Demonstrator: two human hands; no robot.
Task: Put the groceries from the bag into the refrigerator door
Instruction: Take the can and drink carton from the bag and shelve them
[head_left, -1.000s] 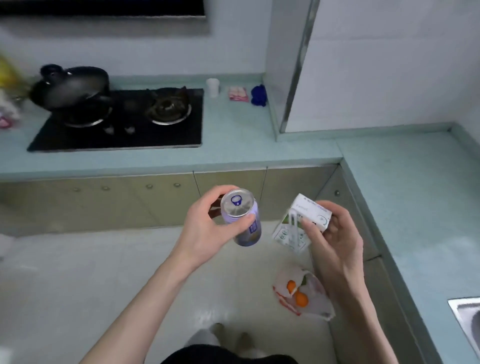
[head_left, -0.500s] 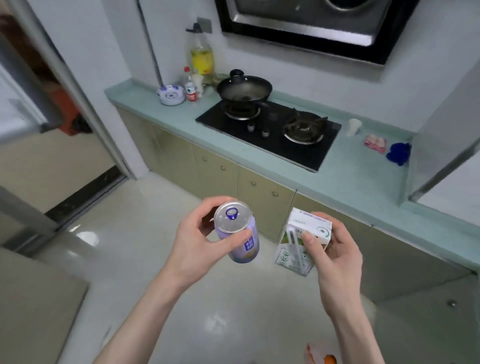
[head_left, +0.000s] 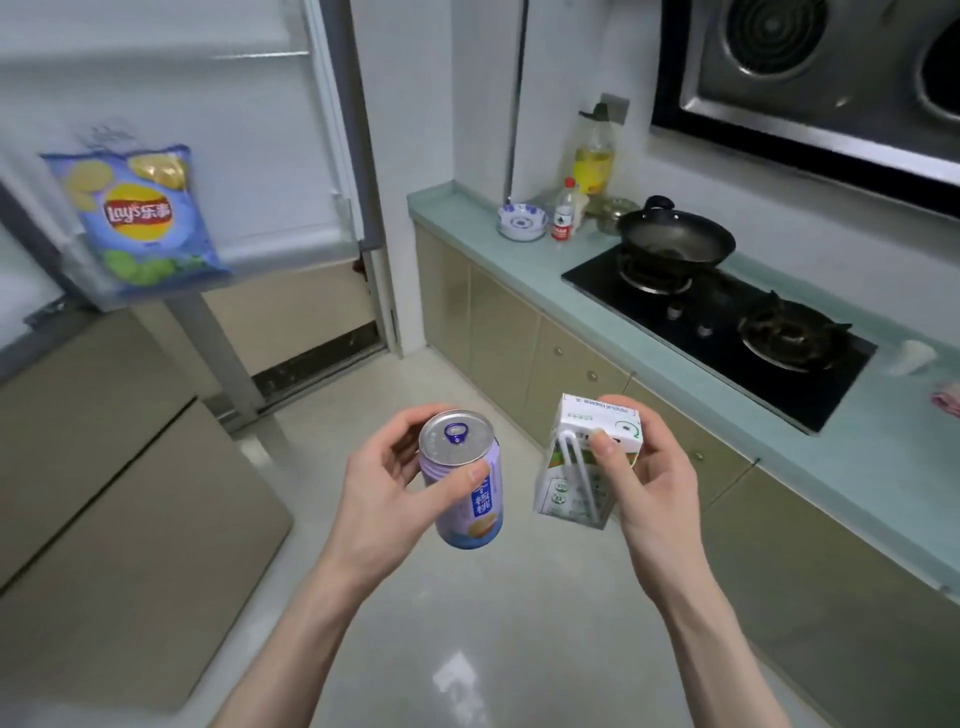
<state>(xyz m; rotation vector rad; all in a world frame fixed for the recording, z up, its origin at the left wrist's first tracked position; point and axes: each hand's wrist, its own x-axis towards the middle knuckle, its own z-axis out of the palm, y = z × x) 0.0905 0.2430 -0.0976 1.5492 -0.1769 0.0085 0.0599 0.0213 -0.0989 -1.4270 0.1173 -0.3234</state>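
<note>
Left hand (head_left: 384, 493) gripping purple can (head_left: 465, 488), silver top

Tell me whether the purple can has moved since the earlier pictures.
Yes. The purple can, gripped in the left hand, has been carried leftward along the counter, away from the stove, toward the open refrigerator door.

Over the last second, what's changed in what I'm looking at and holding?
The view swung left, away from the counter corner: the grocery bag on the floor dropped out of sight, and the open refrigerator door with a chip bag on its shelf came into view. Unchanged: left hand grips the purple can, right hand the small carton.
</note>
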